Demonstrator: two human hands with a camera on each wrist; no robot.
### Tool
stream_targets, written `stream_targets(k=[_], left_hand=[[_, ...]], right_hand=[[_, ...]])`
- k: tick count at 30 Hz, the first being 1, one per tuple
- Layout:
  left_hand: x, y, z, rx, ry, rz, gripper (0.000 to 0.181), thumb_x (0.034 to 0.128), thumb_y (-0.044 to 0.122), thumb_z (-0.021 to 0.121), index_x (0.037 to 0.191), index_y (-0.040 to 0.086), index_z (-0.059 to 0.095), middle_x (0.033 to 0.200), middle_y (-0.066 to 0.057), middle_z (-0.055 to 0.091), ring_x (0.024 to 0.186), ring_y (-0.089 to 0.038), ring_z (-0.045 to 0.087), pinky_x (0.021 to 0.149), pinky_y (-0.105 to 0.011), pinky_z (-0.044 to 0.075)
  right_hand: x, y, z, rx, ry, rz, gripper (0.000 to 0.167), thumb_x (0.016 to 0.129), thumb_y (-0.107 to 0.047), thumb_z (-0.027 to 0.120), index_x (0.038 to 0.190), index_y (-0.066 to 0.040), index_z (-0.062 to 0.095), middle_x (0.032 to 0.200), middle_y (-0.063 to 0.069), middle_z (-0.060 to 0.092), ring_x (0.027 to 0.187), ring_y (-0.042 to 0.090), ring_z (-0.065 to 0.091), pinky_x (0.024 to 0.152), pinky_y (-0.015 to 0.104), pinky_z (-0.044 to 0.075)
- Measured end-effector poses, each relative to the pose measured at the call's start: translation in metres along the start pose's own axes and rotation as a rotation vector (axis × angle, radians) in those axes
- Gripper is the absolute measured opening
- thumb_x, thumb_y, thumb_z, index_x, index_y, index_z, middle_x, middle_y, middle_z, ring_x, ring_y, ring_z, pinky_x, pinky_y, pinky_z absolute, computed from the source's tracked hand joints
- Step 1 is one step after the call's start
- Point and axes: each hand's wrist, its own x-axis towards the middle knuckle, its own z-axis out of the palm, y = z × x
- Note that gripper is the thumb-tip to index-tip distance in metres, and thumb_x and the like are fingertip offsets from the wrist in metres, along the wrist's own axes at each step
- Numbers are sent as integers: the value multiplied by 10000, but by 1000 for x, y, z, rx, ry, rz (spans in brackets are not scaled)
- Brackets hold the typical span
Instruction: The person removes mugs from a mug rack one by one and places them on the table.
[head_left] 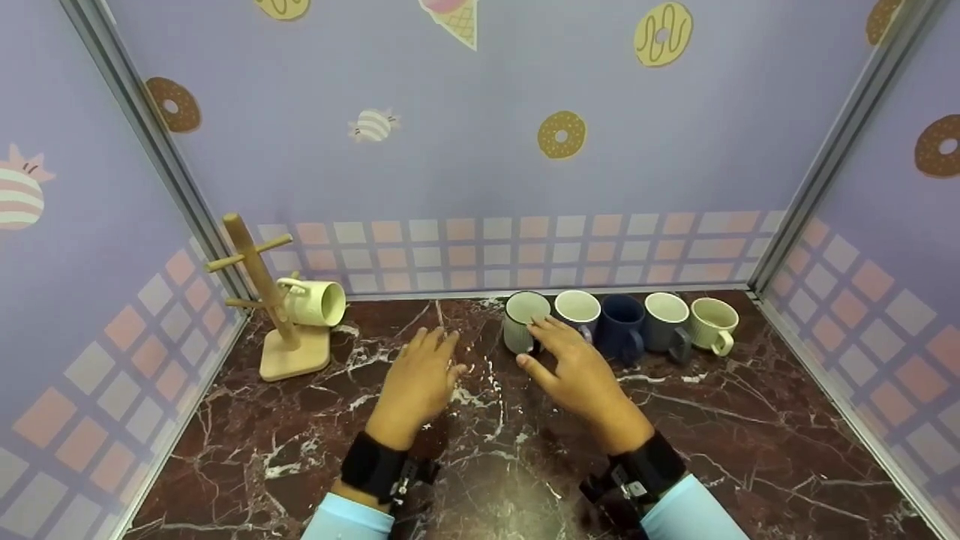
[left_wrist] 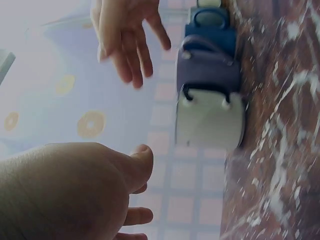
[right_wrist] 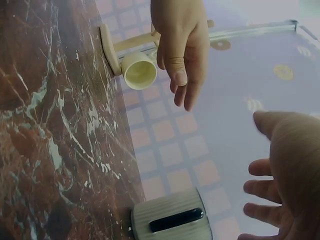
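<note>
My left hand (head_left: 420,379) hovers over the middle of the counter, fingers extended and holding nothing. To its right, my right hand (head_left: 581,371) is also empty, its fingers spread. The nearest thing to the right hand is a pale grey ribbed mug (head_left: 517,330) with a dark handle (right_wrist: 176,220); a gap between hand and mug shows in the right wrist view. At the far left, a cream mug (head_left: 324,304) hangs sideways by its handle from a peg of a wooden mug rack (head_left: 262,277).
Right of the ribbed mug, along the back wall, stand a white-lined mug (head_left: 577,306), a navy mug (head_left: 620,326), a dark grey mug (head_left: 666,326) and a cream-green mug (head_left: 712,322). Patterned walls enclose the dark marbled counter (head_left: 480,480) at the back and both sides.
</note>
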Motion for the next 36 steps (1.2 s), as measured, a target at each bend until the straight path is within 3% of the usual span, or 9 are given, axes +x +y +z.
stream_targets(k=[6,12,17,20,28,32,36], left_hand=[[1,-21,-16,-25,25,-68,712,1162,452,587,1750,92,411,1834,-234,349,1723,-494,298,1424,-646,241],[0,-34,-27,-50,69,-79,706,1165,424,608,1742,63,419,1812,-280,368,1709,-528,308,1403,-682,270],[-2,-43,-35,-84,56,-108,718,1174,437,579,1761,74,381,1852,-268,279,1731,-532,236,1398,-712,239],[-5,-53,-42,-90,84,-145,740,1174,470,566,1772,85,360,1866,-269,235,1738,-543,192,1398,-724,221],[-11,-73,-61,-122,155,-221,792,1174,510,557,1768,33,339,1841,-342,229,1713,-585,211,1354,-765,295],[-14,-75,-61,-134,185,-254,801,1178,534,539,1755,8,356,1816,-351,287,1694,-562,274,1301,-768,391],[-15,-80,-62,-150,190,-279,836,1181,575,505,1763,3,327,1814,-356,283,1685,-569,283,1285,-779,401]], right_hand=[[-2,-8,-1,-68,-26,-43,717,1108,-580,652,1630,-90,610,1773,76,503,1668,388,464,1307,786,367],[-1,-13,1,-93,-43,-122,714,1114,-545,661,1639,-67,592,1768,120,507,1658,434,465,1345,678,396],[-1,-17,3,-113,-66,-156,726,1111,-536,674,1657,-68,571,1783,119,485,1686,418,424,1388,603,357],[-2,-21,5,-107,-99,-167,741,1110,-547,673,1663,-66,564,1806,113,452,1709,413,382,1408,577,325],[-6,-32,16,-76,-217,-162,819,1127,-633,579,1722,-81,471,1879,79,269,1761,395,251,1419,628,272],[-9,-35,20,-80,-258,-165,810,1119,-613,608,1734,-106,458,1890,55,239,1773,376,215,1421,634,263],[-11,-37,23,-91,-282,-162,811,1111,-594,635,1748,-133,438,1897,41,218,1780,353,197,1424,637,251]])
